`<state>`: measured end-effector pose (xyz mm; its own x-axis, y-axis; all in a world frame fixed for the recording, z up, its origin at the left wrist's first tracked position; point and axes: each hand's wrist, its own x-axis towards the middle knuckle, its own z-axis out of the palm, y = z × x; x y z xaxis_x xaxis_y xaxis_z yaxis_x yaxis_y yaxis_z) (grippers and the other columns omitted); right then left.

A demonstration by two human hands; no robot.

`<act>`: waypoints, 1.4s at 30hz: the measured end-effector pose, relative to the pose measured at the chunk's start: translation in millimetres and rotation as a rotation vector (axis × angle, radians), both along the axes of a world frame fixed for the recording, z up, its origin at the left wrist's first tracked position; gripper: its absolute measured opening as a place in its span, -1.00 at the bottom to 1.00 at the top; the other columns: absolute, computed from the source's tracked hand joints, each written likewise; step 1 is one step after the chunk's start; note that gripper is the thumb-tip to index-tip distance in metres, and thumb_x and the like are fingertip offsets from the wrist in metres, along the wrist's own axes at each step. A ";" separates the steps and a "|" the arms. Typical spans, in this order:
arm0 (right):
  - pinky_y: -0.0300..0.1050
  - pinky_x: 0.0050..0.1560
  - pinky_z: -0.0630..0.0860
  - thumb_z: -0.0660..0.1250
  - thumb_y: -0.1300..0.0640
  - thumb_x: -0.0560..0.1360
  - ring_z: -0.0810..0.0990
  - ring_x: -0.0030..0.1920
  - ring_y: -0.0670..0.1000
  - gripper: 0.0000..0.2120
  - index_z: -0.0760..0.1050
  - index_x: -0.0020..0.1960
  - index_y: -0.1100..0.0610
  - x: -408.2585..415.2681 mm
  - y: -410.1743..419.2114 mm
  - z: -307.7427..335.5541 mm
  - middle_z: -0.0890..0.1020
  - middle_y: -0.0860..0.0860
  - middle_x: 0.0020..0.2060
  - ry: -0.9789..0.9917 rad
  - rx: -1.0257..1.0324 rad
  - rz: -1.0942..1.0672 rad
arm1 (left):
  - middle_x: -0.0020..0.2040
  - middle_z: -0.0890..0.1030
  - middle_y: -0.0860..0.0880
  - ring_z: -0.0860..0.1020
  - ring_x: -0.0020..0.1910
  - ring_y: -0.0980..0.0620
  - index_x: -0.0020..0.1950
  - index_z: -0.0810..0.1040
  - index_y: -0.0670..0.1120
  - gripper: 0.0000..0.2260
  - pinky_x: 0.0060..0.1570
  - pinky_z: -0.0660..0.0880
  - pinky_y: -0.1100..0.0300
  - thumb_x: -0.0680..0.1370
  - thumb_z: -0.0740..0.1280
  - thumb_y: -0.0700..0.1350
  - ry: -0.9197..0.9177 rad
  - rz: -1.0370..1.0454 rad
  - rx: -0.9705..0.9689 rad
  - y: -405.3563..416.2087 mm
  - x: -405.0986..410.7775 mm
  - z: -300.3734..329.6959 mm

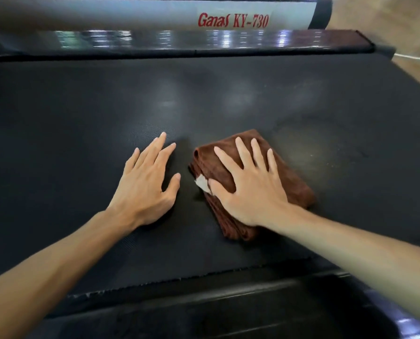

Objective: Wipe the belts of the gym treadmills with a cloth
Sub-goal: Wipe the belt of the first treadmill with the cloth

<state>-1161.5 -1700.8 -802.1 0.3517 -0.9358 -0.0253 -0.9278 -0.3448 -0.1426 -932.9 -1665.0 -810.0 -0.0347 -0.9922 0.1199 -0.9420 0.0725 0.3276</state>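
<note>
Below, the wide black textured rubber treadmill belt [228, 99] likely grips fabric. On it lies the folded brown microfibre cloth [294, 184], soft and light, best pressed flat: right hand [250, 187] splayed atop; left hand [143, 184] flat, just beside.

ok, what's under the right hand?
The folded brown cloth, lying on the belt. The right hand presses flat on it, fingers spread, thumb by its white tag. The belt under the cloth is hidden. The left hand rests on bare belt.
</note>
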 end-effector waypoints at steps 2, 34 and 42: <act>0.26 0.61 -0.30 -0.03 -0.40 0.60 -0.28 0.66 0.15 -0.31 -0.07 0.67 -0.25 0.0 -25.2 0.1 -0.12 0.02 0.70 -0.012 0.004 -0.007 | 0.69 0.02 0.02 -0.02 0.65 0.11 0.66 0.15 -0.04 -0.35 0.61 -0.16 0.07 0.58 0.02 0.14 0.025 -0.026 -0.006 -3.3 -13.1 2.6; 0.23 0.63 -0.22 -0.04 -0.45 0.57 -0.17 0.68 0.09 -0.30 -0.01 0.66 -0.29 -72.1 -28.9 7.0 -0.05 -0.05 0.70 0.016 0.010 -0.057 | 0.69 0.01 0.04 -0.08 0.66 0.04 0.68 0.07 0.10 -0.33 0.62 -0.16 -0.06 0.56 -0.12 0.24 -0.093 0.072 0.030 7.7 -40.7 -9.6; 0.24 0.63 -0.21 -0.01 -0.42 0.57 -0.23 0.67 0.10 -0.29 -0.07 0.67 -0.28 -63.1 23.8 2.8 -0.10 -0.05 0.70 0.016 -0.031 0.136 | 0.68 0.06 0.03 -0.04 0.66 0.04 0.67 0.13 0.09 -0.34 0.62 -0.09 -0.07 0.57 -0.09 0.24 -0.101 0.069 0.021 8.1 -40.9 -7.4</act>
<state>-1224.5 -1677.0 -799.3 0.4753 -0.8798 -0.0037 -0.8741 -0.4717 -0.1159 -973.8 -1656.9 -817.4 0.0228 -0.9949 0.0984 -0.9729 0.0006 0.2311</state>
